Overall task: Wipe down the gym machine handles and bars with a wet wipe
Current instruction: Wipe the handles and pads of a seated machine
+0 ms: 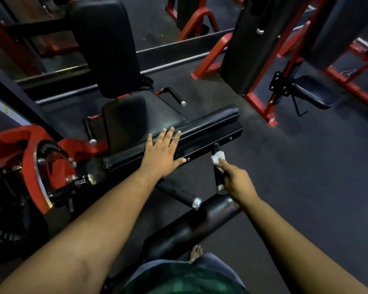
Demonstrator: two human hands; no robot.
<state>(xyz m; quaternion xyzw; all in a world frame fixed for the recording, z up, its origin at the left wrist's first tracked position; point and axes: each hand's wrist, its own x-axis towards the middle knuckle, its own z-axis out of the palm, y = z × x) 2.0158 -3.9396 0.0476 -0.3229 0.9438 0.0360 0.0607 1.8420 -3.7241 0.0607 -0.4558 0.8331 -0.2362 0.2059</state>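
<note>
Wipe (217, 157), pinched in my right hand (237, 183) against the short handle (217, 172) under the leg pad (208, 122). Handle's long axis runs from the pad bracket down toward me, so I judge the stroke follows it to the chrome cap. Left hand (163, 154), fingers flat and spread, rests on the pad, farther from the handle.

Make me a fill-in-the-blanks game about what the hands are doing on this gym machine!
1. The right hand holds a white ____ against the short black handle.
2. The left hand lies flat on the long black ____.
3. The machine's seat is ____ in colour.

Missing words: wipe; pad; black
</note>
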